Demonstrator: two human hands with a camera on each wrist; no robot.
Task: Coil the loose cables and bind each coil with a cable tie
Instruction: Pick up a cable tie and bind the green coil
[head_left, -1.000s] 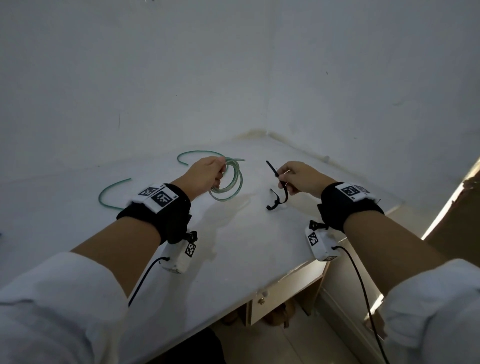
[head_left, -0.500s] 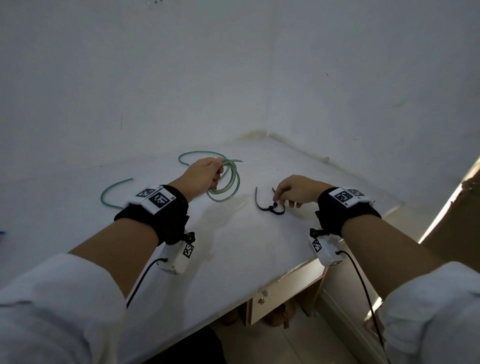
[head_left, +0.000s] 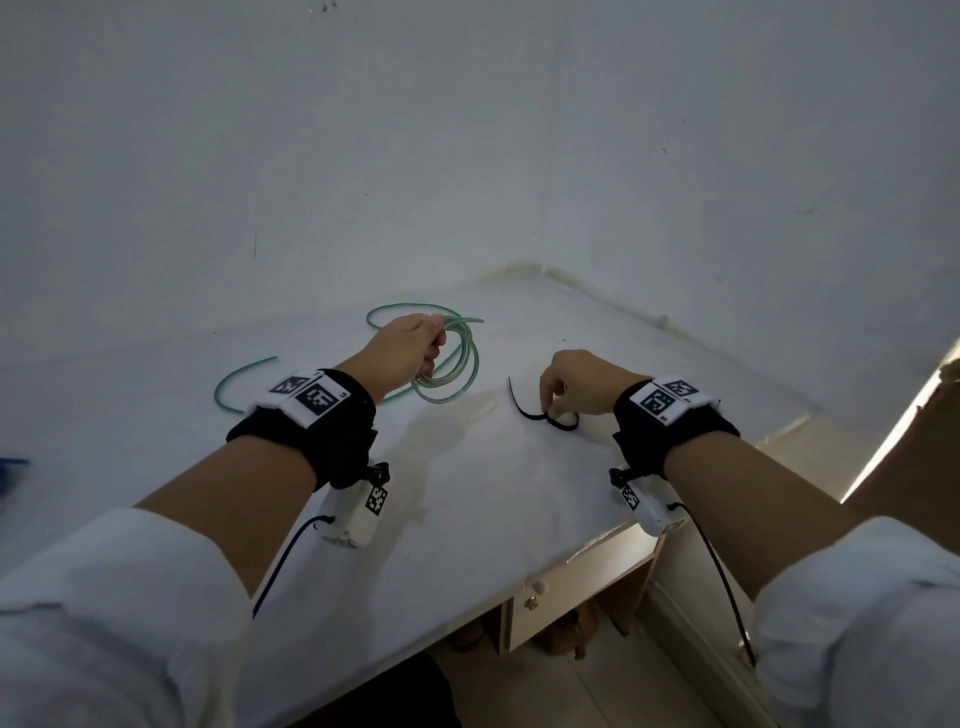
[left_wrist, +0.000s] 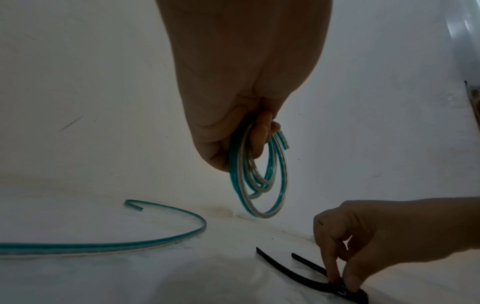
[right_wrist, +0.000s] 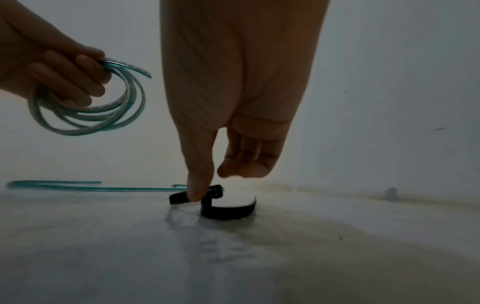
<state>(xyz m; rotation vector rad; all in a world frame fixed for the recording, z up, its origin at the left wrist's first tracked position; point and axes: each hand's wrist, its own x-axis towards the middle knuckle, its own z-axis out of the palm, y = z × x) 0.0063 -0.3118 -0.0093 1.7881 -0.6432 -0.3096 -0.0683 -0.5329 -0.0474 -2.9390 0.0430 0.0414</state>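
My left hand (head_left: 434, 353) grips a coil of green and clear cable (head_left: 457, 369) and holds it just above the white table (head_left: 467, 493). The coil (left_wrist: 259, 185) hangs from the curled fingers of my left hand (left_wrist: 249, 144). To the right, my right hand (head_left: 550, 410) is down on the table and pinches a black cable tie (head_left: 524, 410) against the surface. Two black strip ends (left_wrist: 285, 265) stick out from under its fingertips (left_wrist: 335, 277). In the right wrist view one finger presses on the tie (right_wrist: 228, 211).
A loose length of green cable (head_left: 234, 379) lies on the table to the left; I cannot tell whether it joins the coil. Walls close the table's far side and right corner. A drawer (head_left: 571, 597) sits under the front edge. Something blue (head_left: 10, 462) shows at the far left.
My right hand came down from mid-air to the table with the black tie, which now lies on the surface under its fingertips. The left hand kept the coil almost still.
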